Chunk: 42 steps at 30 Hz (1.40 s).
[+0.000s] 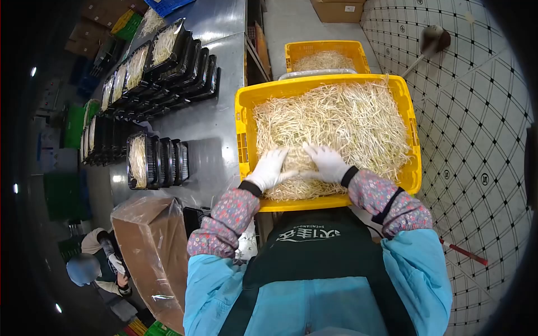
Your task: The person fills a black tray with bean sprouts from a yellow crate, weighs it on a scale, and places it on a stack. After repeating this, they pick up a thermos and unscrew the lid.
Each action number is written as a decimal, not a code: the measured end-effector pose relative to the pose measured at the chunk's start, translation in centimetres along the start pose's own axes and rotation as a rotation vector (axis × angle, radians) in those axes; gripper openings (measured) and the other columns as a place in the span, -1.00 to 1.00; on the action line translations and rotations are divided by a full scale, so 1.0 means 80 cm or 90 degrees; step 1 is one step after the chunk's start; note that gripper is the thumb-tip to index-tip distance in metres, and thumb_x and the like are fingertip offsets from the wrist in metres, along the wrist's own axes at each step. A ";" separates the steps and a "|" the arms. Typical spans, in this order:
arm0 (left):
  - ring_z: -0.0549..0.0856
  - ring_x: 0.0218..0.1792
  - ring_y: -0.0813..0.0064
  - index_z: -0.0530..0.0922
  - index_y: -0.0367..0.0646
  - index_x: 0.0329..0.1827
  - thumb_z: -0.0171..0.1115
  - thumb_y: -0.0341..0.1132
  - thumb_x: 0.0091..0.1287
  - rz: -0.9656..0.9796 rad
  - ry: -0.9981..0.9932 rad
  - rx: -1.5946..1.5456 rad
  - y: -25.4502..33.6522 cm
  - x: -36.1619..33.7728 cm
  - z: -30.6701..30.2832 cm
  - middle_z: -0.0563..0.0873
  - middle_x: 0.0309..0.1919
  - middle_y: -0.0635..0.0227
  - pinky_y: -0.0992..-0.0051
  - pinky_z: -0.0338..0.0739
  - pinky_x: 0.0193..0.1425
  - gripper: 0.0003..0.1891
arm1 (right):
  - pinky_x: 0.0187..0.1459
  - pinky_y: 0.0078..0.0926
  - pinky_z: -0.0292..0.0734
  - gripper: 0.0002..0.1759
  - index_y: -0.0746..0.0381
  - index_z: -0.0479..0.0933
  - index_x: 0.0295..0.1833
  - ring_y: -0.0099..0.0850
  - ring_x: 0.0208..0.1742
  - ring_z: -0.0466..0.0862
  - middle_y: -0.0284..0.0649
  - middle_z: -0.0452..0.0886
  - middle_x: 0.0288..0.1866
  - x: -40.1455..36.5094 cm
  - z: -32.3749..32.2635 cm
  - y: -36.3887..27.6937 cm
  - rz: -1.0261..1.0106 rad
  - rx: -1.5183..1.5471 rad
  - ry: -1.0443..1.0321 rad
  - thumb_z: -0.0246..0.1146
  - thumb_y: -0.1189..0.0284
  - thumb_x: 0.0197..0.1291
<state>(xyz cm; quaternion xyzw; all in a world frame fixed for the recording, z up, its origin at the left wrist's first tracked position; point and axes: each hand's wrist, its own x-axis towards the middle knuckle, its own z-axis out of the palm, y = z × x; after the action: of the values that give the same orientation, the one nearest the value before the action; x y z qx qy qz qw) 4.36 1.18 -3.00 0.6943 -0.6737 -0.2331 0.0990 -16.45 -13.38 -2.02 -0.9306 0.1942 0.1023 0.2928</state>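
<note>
Left hand (270, 168) and right hand (328, 162) rest flat, grip released, on the bean sprouts (347, 117) at six o'clock in the yellow crate (244, 115); a hasty scoop could drag strands over that near rim.

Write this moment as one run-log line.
left hand: gloved, flat on bean sprouts | right hand: same | yellow crate: full of sprouts | black trays: on steel table beside crate
</note>
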 end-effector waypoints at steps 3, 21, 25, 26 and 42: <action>0.32 0.45 -0.18 0.12 -0.30 0.55 0.48 0.26 0.06 0.017 -0.066 -0.026 0.033 -0.061 -0.005 0.42 0.35 -0.15 0.02 0.17 0.55 0.16 | 0.43 -0.06 0.28 0.24 0.10 -0.11 0.67 0.11 0.43 0.37 0.12 0.32 0.45 -0.056 0.030 -0.006 -0.102 0.070 0.009 0.45 -0.09 0.05; 0.23 0.51 -0.16 -0.15 -0.12 0.66 0.71 -0.02 -0.27 -0.131 -0.088 0.132 0.039 -0.029 0.014 0.13 0.57 -0.04 -0.12 0.28 0.46 0.46 | 0.37 0.11 0.35 0.44 0.01 -0.18 0.68 0.24 0.51 0.24 0.17 0.01 0.63 -0.020 0.004 -0.017 -0.091 -0.147 0.015 0.61 0.20 -0.27; 0.51 0.27 -0.11 -0.18 -0.13 0.66 0.60 -0.18 -0.13 -0.217 -0.089 -0.021 0.026 0.014 -0.002 0.48 0.24 -0.10 0.08 0.52 0.26 0.34 | 0.31 -0.13 0.49 0.29 0.00 -0.12 0.67 0.14 0.40 0.42 0.19 0.15 0.57 0.022 -0.011 0.010 -0.086 -0.024 0.025 0.48 0.42 -0.16; 0.58 0.15 -0.12 -0.20 -0.12 0.66 0.59 -0.18 -0.11 -0.209 -0.063 0.000 0.022 0.013 0.002 0.57 0.08 -0.09 0.15 0.57 0.16 0.33 | 0.31 -0.12 0.49 0.29 0.00 -0.12 0.67 0.14 0.40 0.41 0.19 0.14 0.57 0.022 -0.020 0.007 -0.068 -0.028 0.003 0.49 0.42 -0.16; 0.71 0.00 -0.12 0.38 -0.19 0.37 0.37 -0.28 0.20 -0.284 0.031 -0.061 0.030 -0.007 0.011 0.69 -0.04 -0.20 0.12 0.60 0.11 -0.35 | 0.14 -0.16 0.58 -0.19 0.14 0.27 0.51 -0.04 0.15 0.65 0.06 0.57 0.22 0.016 -0.017 -0.011 0.010 -0.054 -0.001 0.26 0.46 0.07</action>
<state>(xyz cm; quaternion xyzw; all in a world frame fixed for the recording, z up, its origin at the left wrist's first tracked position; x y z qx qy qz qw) 1.81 1.68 -2.60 0.8261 -0.4887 -0.2644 0.0942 -14.79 -13.91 -0.87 -0.9406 0.1965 0.1134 0.2524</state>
